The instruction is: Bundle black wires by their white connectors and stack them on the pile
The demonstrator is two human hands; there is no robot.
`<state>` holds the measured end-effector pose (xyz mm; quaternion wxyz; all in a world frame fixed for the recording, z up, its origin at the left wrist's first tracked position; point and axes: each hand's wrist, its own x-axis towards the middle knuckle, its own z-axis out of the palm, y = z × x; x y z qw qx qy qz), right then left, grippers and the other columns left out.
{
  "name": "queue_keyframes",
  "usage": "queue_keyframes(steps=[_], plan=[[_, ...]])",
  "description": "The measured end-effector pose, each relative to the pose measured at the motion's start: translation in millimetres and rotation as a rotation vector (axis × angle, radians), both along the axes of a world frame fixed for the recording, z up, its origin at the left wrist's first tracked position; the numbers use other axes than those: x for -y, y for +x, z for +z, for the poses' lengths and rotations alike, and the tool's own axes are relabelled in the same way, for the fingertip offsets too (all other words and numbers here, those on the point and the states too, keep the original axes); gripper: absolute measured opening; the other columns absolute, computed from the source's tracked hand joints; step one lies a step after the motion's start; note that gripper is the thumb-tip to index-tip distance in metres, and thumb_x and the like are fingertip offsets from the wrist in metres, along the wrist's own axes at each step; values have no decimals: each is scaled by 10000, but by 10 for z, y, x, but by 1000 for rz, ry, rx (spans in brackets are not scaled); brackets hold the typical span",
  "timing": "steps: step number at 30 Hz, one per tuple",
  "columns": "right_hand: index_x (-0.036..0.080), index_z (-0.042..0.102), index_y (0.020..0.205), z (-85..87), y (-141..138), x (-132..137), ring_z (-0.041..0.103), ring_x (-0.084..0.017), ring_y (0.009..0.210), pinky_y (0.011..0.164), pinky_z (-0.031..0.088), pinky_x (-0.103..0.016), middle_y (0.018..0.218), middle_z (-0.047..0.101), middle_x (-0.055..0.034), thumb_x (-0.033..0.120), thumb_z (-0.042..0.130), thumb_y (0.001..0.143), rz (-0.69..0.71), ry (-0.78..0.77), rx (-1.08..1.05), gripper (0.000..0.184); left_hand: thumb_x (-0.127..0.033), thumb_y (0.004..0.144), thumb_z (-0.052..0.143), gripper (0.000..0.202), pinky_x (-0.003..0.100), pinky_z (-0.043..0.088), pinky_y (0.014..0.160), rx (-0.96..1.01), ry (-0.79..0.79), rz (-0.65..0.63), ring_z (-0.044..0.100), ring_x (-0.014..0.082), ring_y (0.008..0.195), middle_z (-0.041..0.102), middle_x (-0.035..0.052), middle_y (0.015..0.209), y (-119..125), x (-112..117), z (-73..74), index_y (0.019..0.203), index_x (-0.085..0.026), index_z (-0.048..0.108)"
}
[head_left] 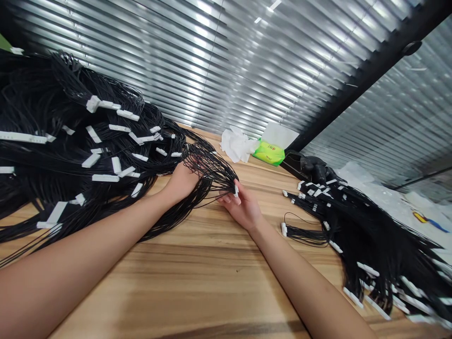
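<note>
Head view, looking down over a wooden counter (212,278) with shiny slatted blinds (247,56) behind its far edge. Two bare forearms reach in from the near edge.

The left hand (181,181) is clenched around a black wire harness (212,170), its thin wires fanning out in a loop from that fist towards the right. The right hand (243,207) lies palm up just beside it, and its fingers (229,198) pinch the white connector (236,189) at the harness's end. The harness spans the small gap between both hands, near the counter's middle.

A large heap of black harnesses (70,141) with white plugs fills the left side, touching the held wires. A smaller pile of harnesses (370,235) lies along the right edge. At the far edge sit crumpled tissues (236,143) and a green tissue packet (269,153).
</note>
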<state>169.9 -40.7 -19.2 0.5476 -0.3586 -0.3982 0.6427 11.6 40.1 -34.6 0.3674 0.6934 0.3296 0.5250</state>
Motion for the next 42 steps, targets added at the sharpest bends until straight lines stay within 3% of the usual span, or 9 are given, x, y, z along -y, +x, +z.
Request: queue_keyframes(steps=[4, 8, 14, 19, 24, 28, 33, 38, 42], plan=[[230, 385, 502, -7, 5, -4, 386, -131, 508, 652, 434, -338, 408, 261, 73, 516, 646, 725, 7, 7, 2, 447, -301, 781, 566, 138, 343, 435, 912, -41, 12, -78, 596, 207, 913, 687, 38, 871, 3, -24, -29, 786, -181, 635], [223, 399, 480, -19, 3, 2, 349, -117, 478, 657, 428, -330, 374, 277, 78, 494, 661, 725, 51, 13, -12, 450, -317, 814, 553, 160, 397, 391, 989, -66, 54, -40, 569, 234, 1013, 683, 39, 961, -13, -90, -97, 849, -201, 658], [216, 457, 462, -34, -14, 11, 364, -121, 481, 649, 430, -321, 350, 300, 74, 461, 669, 736, 107, 38, -48, 424, -405, 776, 636, 185, 412, 401, 980, -29, -86, -85, 557, 221, 972, 672, -39, 978, 13, -167, -175, 902, -272, 662], [210, 474, 488, -31, -12, -3, 334, -106, 470, 620, 424, -301, 382, 325, 77, 413, 691, 722, 78, 20, -100, 378, -405, 807, 602, 218, 373, 448, 926, -7, -93, -168, 581, 200, 917, 671, -14, 955, 37, -60, -55, 917, -225, 656], [211, 454, 507, -49, 11, -45, 375, -109, 486, 632, 428, -296, 404, 320, 80, 404, 710, 700, 17, -38, -174, 374, -431, 806, 588, 281, 392, 408, 1000, 0, -65, -203, 585, 214, 979, 683, 44, 1001, 3, 114, 85, 929, -191, 667], [198, 514, 544, -79, -9, -69, 357, -92, 465, 591, 399, -256, 400, 352, 83, 375, 721, 698, 23, -46, -220, 313, -479, 759, 616, 345, 385, 451, 972, -19, -100, -171, 609, 224, 987, 704, 63, 984, -6, 114, 87, 924, -182, 675], [174, 565, 554, -102, -90, -82, 390, -85, 459, 545, 355, -234, 421, 456, 53, 385, 709, 713, 85, 30, -122, 301, -440, 783, 588, 306, 362, 522, 853, -22, -67, -115, 660, 210, 845, 730, 64, 870, -1, 27, 131, 824, -157, 698], [172, 579, 616, -155, -125, -134, 395, -76, 447, 487, 307, -224, 503, 526, 42, 443, 687, 710, -27, 95, -6, 306, -389, 744, 622, 275, 356, 523, 847, -51, -47, -118, 672, 220, 851, 739, 71, 898, 9, 21, 156, 852, -156, 721], [173, 570, 583, -194, -142, -167, 445, -90, 463, 519, 344, -227, 473, 532, 36, 469, 678, 708, -91, 147, 57, 339, -369, 762, 608, 241, 366, 516, 844, -70, -44, -115, 665, 220, 845, 731, 67, 880, 15, -18, 98, 829, -158, 703]])
